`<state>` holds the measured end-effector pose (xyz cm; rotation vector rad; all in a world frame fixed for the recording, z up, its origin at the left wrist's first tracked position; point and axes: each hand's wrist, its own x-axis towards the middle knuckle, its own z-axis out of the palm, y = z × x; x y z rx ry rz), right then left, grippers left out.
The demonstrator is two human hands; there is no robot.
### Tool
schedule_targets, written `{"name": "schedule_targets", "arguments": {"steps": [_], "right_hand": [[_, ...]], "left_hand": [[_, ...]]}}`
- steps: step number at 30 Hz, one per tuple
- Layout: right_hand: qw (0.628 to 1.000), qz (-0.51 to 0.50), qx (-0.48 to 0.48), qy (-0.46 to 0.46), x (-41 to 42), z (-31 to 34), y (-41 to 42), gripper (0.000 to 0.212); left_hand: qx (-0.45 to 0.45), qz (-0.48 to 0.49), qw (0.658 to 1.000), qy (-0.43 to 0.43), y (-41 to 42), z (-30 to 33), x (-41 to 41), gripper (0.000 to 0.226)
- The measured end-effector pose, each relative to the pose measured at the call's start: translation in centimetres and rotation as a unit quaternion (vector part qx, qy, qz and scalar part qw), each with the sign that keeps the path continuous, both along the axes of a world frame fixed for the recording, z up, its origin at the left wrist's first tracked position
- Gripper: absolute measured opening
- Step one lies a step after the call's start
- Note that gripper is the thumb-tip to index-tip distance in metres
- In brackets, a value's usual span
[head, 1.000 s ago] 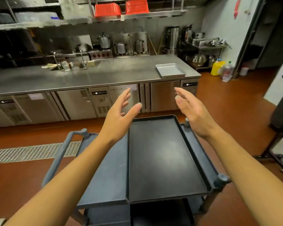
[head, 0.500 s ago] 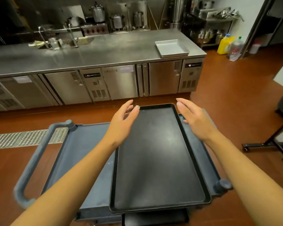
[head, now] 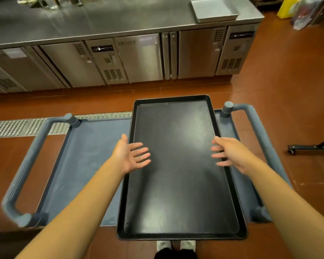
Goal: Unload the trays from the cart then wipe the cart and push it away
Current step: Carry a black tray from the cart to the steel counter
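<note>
Grey-blue cart [head: 86,157] sits on red floor [head: 281,94], its L handle [head: 24,165] well out to the left of the L grip. L hand [head: 128,157] hovers at the left long rim of the black tray [head: 178,176], palm turned inward, fingers [head: 140,153] straight and spread over the tray edge, holding nothing; can't tell if it touches the rim. Tray lies flat across the cart top between both grips, w/ its near end overhanging the cart toward the person's shoes [head: 176,245]. R hand [head: 230,154] mirrors at the right long rim, fingers apart and relaxed, pointing inward over the tray, nothing in the grip. R handle [head: 258,131] just beyond the R grip. Far ahead of both grips: steel worktop [head: 101,21] w/ a metal tray [head: 213,8] on its right end.
</note>
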<state>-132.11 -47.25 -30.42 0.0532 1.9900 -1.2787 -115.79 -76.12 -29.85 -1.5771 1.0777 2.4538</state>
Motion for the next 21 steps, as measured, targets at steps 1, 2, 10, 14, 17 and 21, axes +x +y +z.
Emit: {"name": "schedule_targets", "arguments": {"steps": [1, 2, 10, 14, 17, 21], "right_hand": [[1.0, 0.001, 0.005, -0.008, -0.4, -0.5, -0.1, 0.036], [1.0, -0.001, 0.01, -0.015, -0.7, -1.0, -0.1, 0.036], [0.995, -0.02, 0.097, 0.016, -2.5, -3.5, -0.1, 0.028], [0.985, 0.0, 0.165, 0.059, -2.9, -4.5, 0.1, 0.024], [0.98, -0.008, 0.178, 0.085, -3.1, -5.0, 0.0, 0.032], [0.961, 0.006, 0.23, 0.155, -3.4, -5.5, -0.2, 0.029]], "left_hand": [[0.003, 0.006, 1.0, -0.004, -0.3, -0.5, 0.0, 0.082], [0.007, 0.01, 1.0, -0.009, -0.6, -1.1, -0.1, 0.082], [-0.059, -0.034, 0.994, -0.085, -3.1, -3.7, 0.0, 0.073], [-0.114, -0.017, 0.986, -0.124, -3.9, -4.2, 0.7, 0.058], [-0.135, -0.018, 0.979, -0.153, -4.9, -4.6, 1.2, 0.055], [-0.125, -0.02, 0.976, -0.175, -6.0, -5.3, 1.9, 0.048]]}}
